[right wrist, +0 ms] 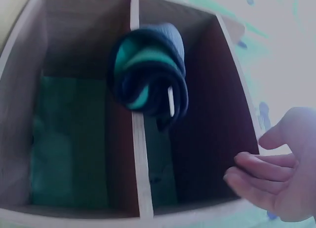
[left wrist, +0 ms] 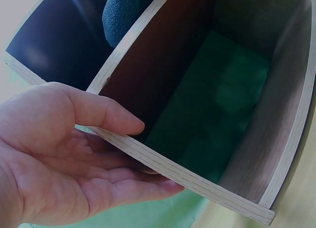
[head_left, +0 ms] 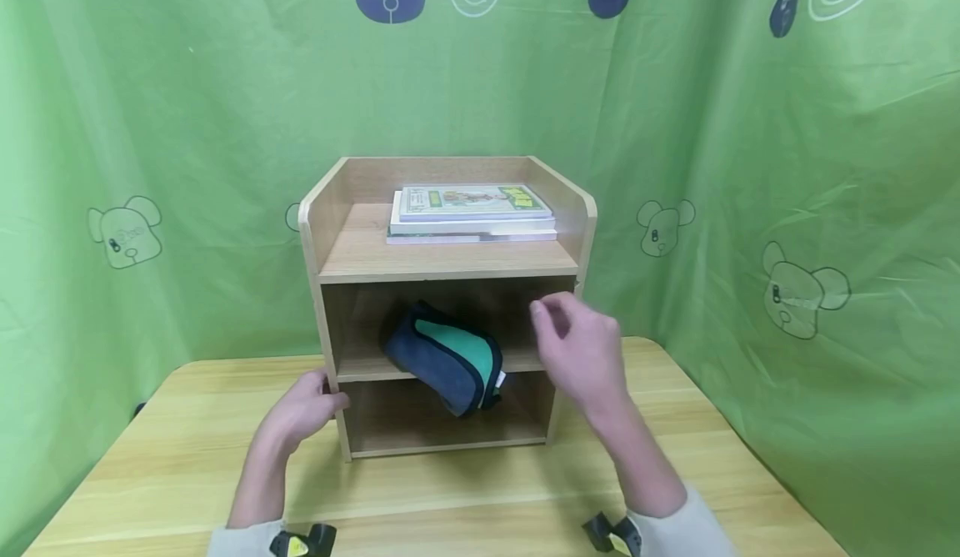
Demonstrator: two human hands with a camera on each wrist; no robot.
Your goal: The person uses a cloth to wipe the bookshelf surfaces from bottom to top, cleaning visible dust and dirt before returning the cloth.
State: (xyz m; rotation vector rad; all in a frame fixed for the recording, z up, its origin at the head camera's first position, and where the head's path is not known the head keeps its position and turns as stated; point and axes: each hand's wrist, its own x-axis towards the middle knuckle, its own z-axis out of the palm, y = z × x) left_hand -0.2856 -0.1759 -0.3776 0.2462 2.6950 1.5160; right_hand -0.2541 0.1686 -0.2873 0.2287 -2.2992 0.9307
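Observation:
A small wooden shelf unit (head_left: 448, 263) stands on the table. My left hand (head_left: 309, 407) grips its left side panel low down; the left wrist view shows the thumb (left wrist: 116, 117) inside and the fingers outside. A rolled blue-grey and green fabric item (head_left: 446, 357) with dark edging and a white tag sits tilted in the middle compartment. Its near end juts out over the shelf's front edge. Neither hand touches it. My right hand (head_left: 581, 344) hovers by the unit's right side, its fingers loosely bent around nothing, as in the right wrist view (right wrist: 276, 171).
Several thin books (head_left: 472, 213) lie stacked on the unit's top, between raised sides. The bottom compartment (head_left: 442, 428) is below the fabric roll. A pale wooden table (head_left: 465, 507) carries the unit, and a green printed curtain (head_left: 225, 123) surrounds it at the back and sides.

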